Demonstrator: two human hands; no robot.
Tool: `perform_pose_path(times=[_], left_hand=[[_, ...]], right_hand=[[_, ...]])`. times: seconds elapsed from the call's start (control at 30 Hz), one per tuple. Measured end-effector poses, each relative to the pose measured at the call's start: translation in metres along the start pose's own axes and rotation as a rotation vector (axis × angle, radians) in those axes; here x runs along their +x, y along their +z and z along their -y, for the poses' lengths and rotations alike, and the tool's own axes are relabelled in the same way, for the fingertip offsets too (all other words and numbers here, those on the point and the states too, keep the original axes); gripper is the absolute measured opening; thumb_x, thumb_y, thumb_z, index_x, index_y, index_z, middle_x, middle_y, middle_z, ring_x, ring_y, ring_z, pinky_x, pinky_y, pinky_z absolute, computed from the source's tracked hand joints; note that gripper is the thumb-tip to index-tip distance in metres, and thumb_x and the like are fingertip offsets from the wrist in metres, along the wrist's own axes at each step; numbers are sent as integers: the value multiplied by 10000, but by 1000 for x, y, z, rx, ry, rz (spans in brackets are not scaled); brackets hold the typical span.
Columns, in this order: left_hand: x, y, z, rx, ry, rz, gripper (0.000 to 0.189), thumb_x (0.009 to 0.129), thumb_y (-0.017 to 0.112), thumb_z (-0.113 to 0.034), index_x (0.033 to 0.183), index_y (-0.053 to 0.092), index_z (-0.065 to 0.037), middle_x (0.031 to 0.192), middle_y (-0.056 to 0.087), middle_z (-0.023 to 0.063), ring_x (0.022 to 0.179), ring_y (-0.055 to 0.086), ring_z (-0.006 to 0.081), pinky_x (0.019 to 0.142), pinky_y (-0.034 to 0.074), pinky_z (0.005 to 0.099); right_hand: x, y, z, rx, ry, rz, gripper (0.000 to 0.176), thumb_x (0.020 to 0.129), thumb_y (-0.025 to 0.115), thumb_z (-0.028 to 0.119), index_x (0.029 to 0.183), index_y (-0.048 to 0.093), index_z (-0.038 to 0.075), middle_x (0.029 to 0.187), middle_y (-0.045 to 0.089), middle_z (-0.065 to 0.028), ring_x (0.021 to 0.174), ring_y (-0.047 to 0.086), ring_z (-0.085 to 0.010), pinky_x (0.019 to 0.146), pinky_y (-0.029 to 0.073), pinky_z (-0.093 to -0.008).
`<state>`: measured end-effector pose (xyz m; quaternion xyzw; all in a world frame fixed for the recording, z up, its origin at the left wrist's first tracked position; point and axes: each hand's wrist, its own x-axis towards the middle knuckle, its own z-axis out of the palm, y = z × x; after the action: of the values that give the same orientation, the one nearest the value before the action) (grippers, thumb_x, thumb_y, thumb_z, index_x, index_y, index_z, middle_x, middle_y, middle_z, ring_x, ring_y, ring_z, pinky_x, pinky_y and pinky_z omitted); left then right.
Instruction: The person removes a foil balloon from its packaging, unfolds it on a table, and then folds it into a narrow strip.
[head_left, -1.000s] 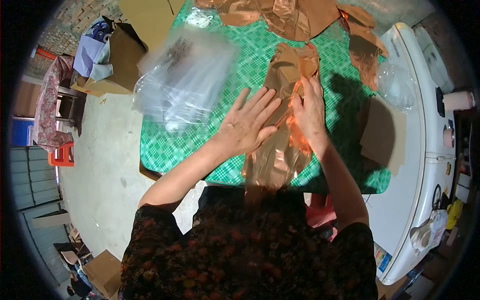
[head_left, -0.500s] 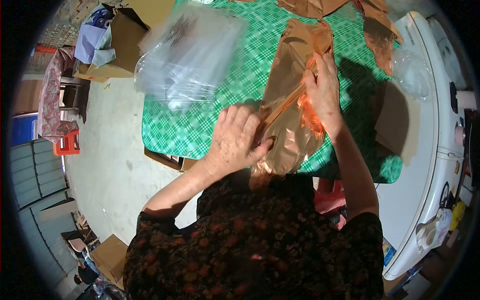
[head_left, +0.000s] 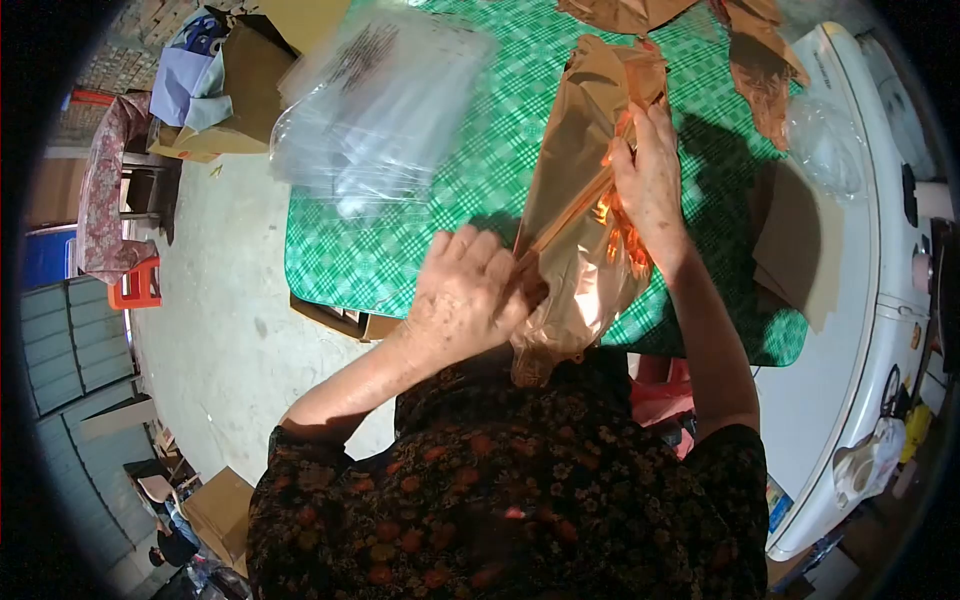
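A long shiny copper-coloured plastic bag [head_left: 575,190] lies lengthwise on the green checked table [head_left: 440,240], its near end hanging over the front edge. My left hand [head_left: 465,295] is closed on the bag's near left edge, fingers curled around it. My right hand [head_left: 650,185] grips the bag further up on its right side, where an orange fold shows under the fingers.
A stack of clear plastic bags [head_left: 370,110] lies on the table's left part. More copper-coloured bags [head_left: 760,65] sit at the far right. A white freezer chest [head_left: 870,300] stands to the right. An open cardboard box [head_left: 215,95] sits on the floor, left.
My left hand went from lying flat and spread on the bag to curling shut on its near edge and pulling toward me. The right hand shifted its hold slightly up the bag.
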<state>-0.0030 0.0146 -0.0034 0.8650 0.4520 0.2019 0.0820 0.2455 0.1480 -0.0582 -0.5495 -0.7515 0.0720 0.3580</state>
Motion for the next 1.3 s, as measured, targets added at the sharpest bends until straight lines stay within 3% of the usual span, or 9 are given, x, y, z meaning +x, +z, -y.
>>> perform_pose_path(times=[0.1, 0.13, 0.23, 0.33, 0.43, 0.47, 0.8, 1.0, 1.3], left_hand=[[29, -5, 8, -35, 28, -160, 201, 822, 696, -179, 914, 600, -28, 895, 562, 127, 837, 541, 311, 730, 420, 454], [42, -6, 9, -80, 36, -183, 218, 875, 666, -169, 1009, 607, -6, 1041, 623, 155, 992, 604, 361, 854, 473, 485], [81, 15, 18, -57, 124, -244, 441, 912, 661, -220, 1281, 586, 10, 1325, 593, 194, 1301, 535, 368, 1099, 417, 488], [94, 44, 21, -9, 177, -112, 630, 1003, 569, -364, 1511, 440, -14, 1560, 437, 196, 1486, 363, 359, 1246, 247, 499], [85, 63, 22, 12, 136, 62, 716, 1026, 513, -440, 1603, 320, -63, 1649, 320, 176, 1551, 256, 331, 1280, 142, 507], [84, 59, 23, 40, 141, 85, 721, 1034, 463, -511, 1588, 348, -64, 1645, 324, 178, 1552, 247, 333, 1278, 128, 513], [73, 51, 25, 126, 163, 119, 731, 1028, 421, -586, 1598, 363, -131, 1651, 314, 176, 1556, 231, 352, 1262, 153, 552], [99, 43, 20, 25, 146, -36, 678, 1030, 483, -505, 1571, 406, -103, 1616, 354, 205, 1532, 263, 373, 1264, 167, 519], [107, 69, 31, 119, 96, 38, 670, 1036, 474, -478, 1575, 386, -91, 1646, 289, 229, 1548, 223, 398, 1270, 158, 521]], right_hand=[[1, -1, -1, 1, -9, 11, 441, 933, 615, 76, 1337, 526, -77, 1360, 531, -284, 1326, 465, -470, 1134, 378, -501], [2, -2, 0, 12, -3, 25, 444, 930, 617, 74, 1337, 525, -78, 1361, 530, -286, 1326, 466, -471, 1133, 380, -501], [2, -2, -1, 1, -7, 24, 461, 926, 620, 75, 1348, 519, -79, 1391, 517, -296, 1348, 453, -473, 1147, 373, -498], [-1, 0, -4, 2, -28, 2, 466, 925, 622, 81, 1351, 521, -79, 1412, 506, -301, 1366, 442, -474, 1161, 365, -498], [2, 1, 1, -13, -113, -92, 381, 875, 607, 14, 1236, 549, -91, 1215, 557, -274, 1188, 515, -455, 1053, 420, -517], [0, 0, 1, -2, 29, 10, 452, 918, 620, 63, 1341, 535, -74, 1402, 515, -287, 1350, 458, -464, 1146, 384, -489], [-2, 4, -3, -2, 18, -29, 466, 922, 608, 52, 1364, 512, -60, 1385, 514, -252, 1302, 479, -439, 1112, 404, -475], [-3, 0, -1, -5, -6, -10, 478, 909, 609, 34, 1367, 506, -60, 1380, 513, -250, 1303, 474, -439, 1114, 403, -475], [-2, -1, 2, 54, 47, -63, 447, 935, 587, 40, 1365, 516, -60, 1359, 522, -254, 1253, 525, -421, 1061, 446, -456]])
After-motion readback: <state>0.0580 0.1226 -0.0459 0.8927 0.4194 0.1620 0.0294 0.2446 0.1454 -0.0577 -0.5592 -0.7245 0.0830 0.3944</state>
